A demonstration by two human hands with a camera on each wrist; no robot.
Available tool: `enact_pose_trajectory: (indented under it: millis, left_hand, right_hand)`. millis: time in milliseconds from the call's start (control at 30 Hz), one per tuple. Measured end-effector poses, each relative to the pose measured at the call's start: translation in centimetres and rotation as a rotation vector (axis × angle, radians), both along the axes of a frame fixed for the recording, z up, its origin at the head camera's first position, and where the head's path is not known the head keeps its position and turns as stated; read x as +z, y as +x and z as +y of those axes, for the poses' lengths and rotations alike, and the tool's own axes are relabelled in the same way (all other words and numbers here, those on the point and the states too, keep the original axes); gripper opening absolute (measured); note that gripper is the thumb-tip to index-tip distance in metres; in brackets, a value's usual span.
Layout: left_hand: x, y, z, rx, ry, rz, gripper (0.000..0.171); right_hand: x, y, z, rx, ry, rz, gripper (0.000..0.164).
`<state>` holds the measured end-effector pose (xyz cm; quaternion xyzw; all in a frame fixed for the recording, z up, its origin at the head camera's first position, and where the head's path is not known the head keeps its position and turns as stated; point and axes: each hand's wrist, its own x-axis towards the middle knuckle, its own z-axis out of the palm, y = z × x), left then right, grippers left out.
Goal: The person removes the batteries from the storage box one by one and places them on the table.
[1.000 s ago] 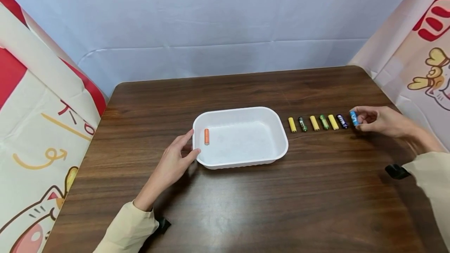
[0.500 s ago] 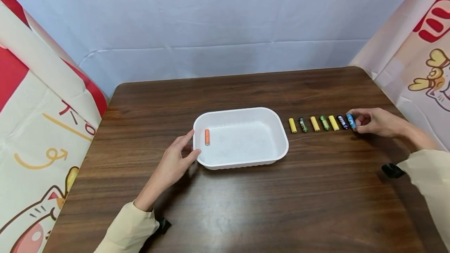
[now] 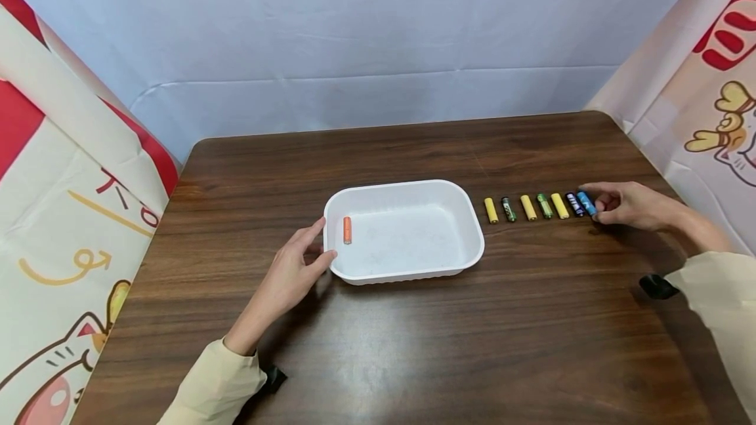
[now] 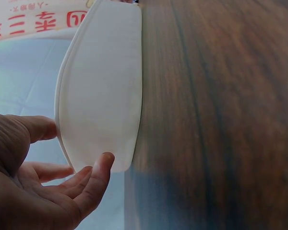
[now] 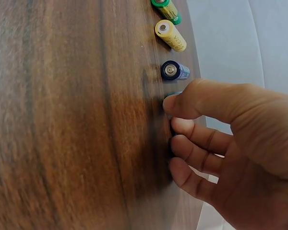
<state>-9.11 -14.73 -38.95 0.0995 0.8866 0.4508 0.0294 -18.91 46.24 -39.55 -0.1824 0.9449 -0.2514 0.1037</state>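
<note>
My right hand pinches a light blue battery between thumb and fingers at the right end of a row. Close beside it lies a dark blue battery, with its metal end facing the right wrist camera. From there to the left come a yellow battery, a green battery and several others. In the right wrist view the thumb hides most of the light blue one. With spread fingers, my left hand touches the left end of a white plastic tray. Inside the tray is an orange battery.
The row's left end is a yellow battery, a short way right of the tray, followed by a dark green battery. A brown wooden table carries everything. Pale cloth hangs behind it, and printed cloth hangs at both sides.
My right hand has moved slightly left with the light blue battery, bringing it down beside the dark blue one. The battery now tilts more. My left hand and the tray have stayed put.
</note>
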Motion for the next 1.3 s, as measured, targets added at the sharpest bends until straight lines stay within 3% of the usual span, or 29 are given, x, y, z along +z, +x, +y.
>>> enact_pose_trajectory:
  millis: [600,867,1033,1300]
  left_hand:
    - [-0.1,-0.1,0.0,0.003,0.009,-0.009,0.065]
    - [-0.3,-0.2,-0.1,-0.001,0.008,-0.011,0.066]
    - [-0.3,-0.2,-0.1,-0.003,0.002,-0.016,0.066]
    - [-0.4,-0.2,-0.1,0.001,-0.002,-0.018,0.066]
  right_hand:
    - [0.2,0.6,-0.1,-0.056,-0.014,-0.014,0.062]
    - [1.4,1.7,-0.6,-0.185,-0.039,0.061,0.047]
    - [2.5,2.2,-2.9,-0.200,-0.127,0.138,0.047]
    - [4.5,2.3,-10.0,-0.080,-0.234,0.219,0.047]
